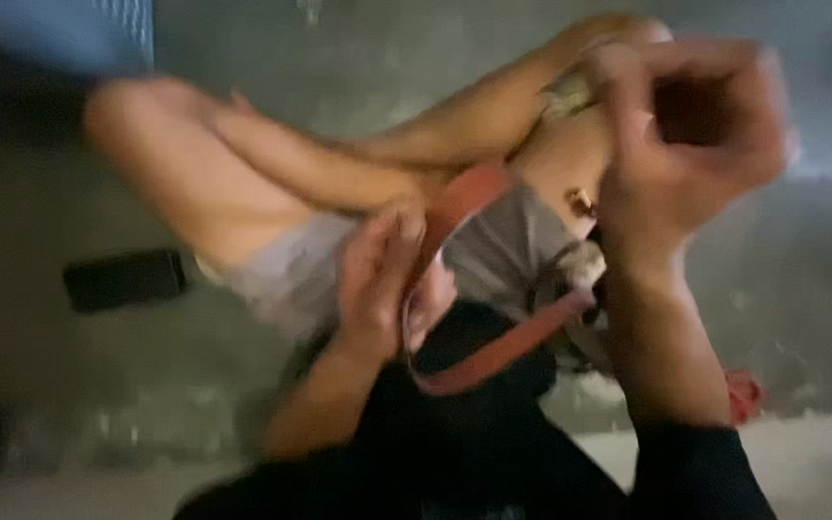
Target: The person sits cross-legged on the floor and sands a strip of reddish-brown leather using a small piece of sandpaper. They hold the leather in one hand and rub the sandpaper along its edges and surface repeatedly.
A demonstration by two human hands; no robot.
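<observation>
The view is blurred by motion. A reddish-brown leather strap (507,349) loops over a lap in grey shorts (498,252), with bare legs (243,164) folded on the floor. My left hand (376,279) grips the upper part of the strap, fingers wrapped around it. Up at the right, my right hand (690,135) is raised above the knee with its fingers curled into a ring; the blur hides whether anything is in it. A small pale object (567,94) shows right beside its fingers, and a frayed light piece (585,262) lies by the strap's far end.
The floor is grey concrete (801,260). A flat black rectangular object (124,279) lies on it to the left of the legs. Something small and red (745,395) sits at the lower right. A blue surface (60,34) fills the top left corner.
</observation>
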